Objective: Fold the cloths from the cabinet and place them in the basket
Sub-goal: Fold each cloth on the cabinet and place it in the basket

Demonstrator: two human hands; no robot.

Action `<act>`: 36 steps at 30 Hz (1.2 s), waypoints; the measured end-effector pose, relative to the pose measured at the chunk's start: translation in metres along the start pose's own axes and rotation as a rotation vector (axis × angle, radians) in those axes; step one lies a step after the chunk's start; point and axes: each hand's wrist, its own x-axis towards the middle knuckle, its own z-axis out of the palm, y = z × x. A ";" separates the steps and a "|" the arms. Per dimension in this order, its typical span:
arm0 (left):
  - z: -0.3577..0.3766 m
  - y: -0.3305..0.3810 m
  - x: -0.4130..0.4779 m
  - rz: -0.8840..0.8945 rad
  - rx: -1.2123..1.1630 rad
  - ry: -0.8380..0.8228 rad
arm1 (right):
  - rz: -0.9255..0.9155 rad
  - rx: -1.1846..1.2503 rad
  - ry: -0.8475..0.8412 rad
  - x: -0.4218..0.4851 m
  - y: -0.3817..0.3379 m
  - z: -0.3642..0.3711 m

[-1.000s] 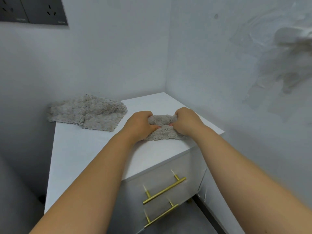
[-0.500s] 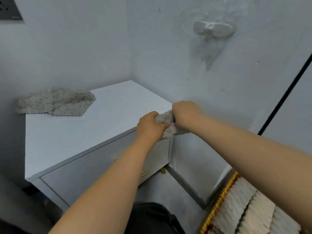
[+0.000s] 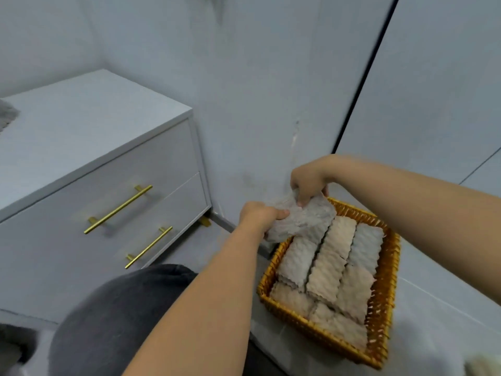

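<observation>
Holding one grey cloth (image 3: pixel 303 223) over far corner of one wicker basket (image 3: pixel 390 280). Both hands pinch it. Left hand (image 3: pixel 259 215) grips near edge, thumb on top. Right hand (image 3: pixel 309 183) pinches top edge from above, fingers curled down. Folded cloths (image 3: pixel 325 270) in basket: three rows, exact number unclear. Cabinet (image 3: pixel 108 169): two drawers, two brass handles (image 3: pixel 118 208).

Single view, worn on the person's head, set above and to the near left of the basket (image 3: pixel 385 308), facing forward and steeply down toward the wall behind the basket. Range is close: the basket lies within arm's reach, with the left hand (image 3: pixel 257 215) and right hand (image 3: pixel 309 183) over its far left corner. The cabinet (image 3: pixel 108 164), left of the basket, shows its top and drawer fronts.
</observation>
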 end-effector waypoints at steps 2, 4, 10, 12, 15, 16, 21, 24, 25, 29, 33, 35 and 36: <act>0.020 -0.011 0.003 -0.013 0.017 -0.013 | 0.017 0.122 -0.049 0.008 0.024 0.014; 0.035 -0.022 0.008 -0.024 -0.019 -0.029 | 0.028 0.294 -0.073 0.016 0.045 0.027; 0.043 -0.034 0.014 -0.218 -0.330 -0.210 | 0.032 0.702 -0.064 0.041 0.094 0.065; 0.044 -0.037 0.019 -0.217 -0.363 -0.228 | 0.016 0.801 -0.070 0.042 0.103 0.078; 0.049 -0.043 0.028 -0.126 -0.350 -0.187 | -0.019 0.970 -0.166 0.042 0.114 0.094; 0.050 -0.045 0.028 -0.095 -0.280 -0.181 | -0.033 0.885 -0.202 0.041 0.114 0.101; 0.060 -0.056 0.035 0.050 0.063 -0.179 | -0.150 0.736 -0.251 0.048 0.096 0.130; 0.057 -0.063 0.041 0.048 0.033 -0.172 | -0.201 0.943 -0.149 0.056 0.086 0.151; 0.055 -0.066 0.042 0.031 0.032 -0.179 | -0.203 0.971 -0.114 0.060 0.083 0.159; 0.051 -0.078 0.046 0.048 0.151 -0.157 | -0.172 1.105 -0.043 0.071 0.073 0.188; 0.046 -0.095 0.058 0.131 0.446 -0.015 | -0.058 1.005 0.047 0.087 0.067 0.222; 0.042 -0.103 0.065 0.075 0.616 0.018 | -0.017 0.917 0.059 0.093 0.062 0.239; 0.039 -0.107 0.069 0.039 0.684 0.002 | -0.009 0.910 0.056 0.097 0.059 0.248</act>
